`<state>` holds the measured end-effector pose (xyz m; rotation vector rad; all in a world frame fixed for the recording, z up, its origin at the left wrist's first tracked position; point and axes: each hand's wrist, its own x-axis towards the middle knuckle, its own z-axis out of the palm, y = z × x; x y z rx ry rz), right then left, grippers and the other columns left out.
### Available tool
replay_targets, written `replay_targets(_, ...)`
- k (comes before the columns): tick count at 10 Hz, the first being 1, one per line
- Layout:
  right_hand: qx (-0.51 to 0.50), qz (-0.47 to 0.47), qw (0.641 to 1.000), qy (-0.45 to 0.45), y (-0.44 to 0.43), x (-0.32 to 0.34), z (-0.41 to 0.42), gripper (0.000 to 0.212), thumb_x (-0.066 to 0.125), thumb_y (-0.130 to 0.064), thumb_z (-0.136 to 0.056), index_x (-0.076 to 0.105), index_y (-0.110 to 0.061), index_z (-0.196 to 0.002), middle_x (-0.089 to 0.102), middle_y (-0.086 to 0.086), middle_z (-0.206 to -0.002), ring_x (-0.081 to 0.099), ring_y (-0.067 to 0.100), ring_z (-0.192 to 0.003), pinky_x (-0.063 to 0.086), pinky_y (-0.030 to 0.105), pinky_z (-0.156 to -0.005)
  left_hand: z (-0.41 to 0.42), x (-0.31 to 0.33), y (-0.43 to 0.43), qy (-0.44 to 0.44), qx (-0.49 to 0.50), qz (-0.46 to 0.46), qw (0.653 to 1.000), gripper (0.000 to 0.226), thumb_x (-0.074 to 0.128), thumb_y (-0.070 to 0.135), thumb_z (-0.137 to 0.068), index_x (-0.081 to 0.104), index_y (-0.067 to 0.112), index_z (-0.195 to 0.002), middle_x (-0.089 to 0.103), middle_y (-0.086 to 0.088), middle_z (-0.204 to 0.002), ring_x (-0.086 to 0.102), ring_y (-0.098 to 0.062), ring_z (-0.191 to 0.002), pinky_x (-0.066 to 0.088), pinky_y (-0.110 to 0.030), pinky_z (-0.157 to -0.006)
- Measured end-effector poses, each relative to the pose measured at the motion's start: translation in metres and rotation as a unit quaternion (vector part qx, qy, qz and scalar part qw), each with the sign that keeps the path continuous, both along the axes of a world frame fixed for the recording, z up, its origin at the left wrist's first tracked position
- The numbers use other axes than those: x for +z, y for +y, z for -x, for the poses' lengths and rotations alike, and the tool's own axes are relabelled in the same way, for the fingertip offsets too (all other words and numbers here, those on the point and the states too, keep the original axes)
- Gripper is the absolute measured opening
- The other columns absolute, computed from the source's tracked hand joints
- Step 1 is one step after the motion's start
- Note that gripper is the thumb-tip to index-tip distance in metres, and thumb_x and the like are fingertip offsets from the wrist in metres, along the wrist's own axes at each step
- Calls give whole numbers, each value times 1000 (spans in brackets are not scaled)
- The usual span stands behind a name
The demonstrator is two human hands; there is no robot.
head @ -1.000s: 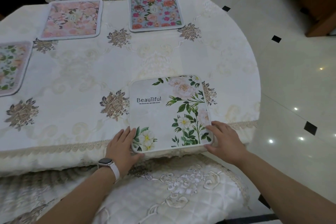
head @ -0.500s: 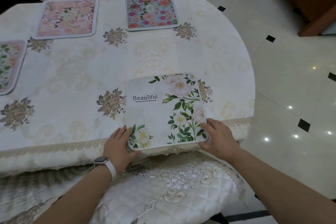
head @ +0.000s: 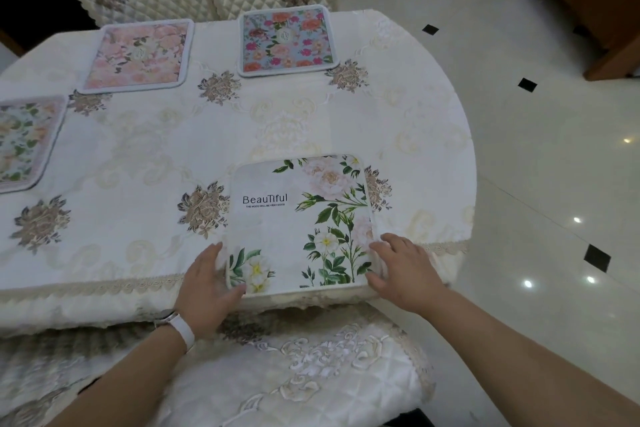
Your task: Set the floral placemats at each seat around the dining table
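Now flat at table's near edge: white "Beautiful" placemat, nudged slightly leftward within half a second. Left hand and right hand flanking near corners, fingers loosely spread, touching, unclamped. Fourth seat essentially set.

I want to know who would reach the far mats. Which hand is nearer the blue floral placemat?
Right. The right hand rests at the white placemat's near right corner, almost below the blue floral placemat; the left hand sits further left.
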<state>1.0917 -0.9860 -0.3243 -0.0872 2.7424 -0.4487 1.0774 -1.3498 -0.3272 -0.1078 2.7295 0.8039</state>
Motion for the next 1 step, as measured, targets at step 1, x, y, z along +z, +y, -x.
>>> replay_targets(1,23,19,999,35,4,12,18,52,51,-43,-93,48,-24,-141,43,2,-151,38,23,-138,27,42,-114,5,19,16,51,30,-25,998,60,66,21,-88,40,15,-141,45,-10,-145,40,-27,-132,34,-44,-107)
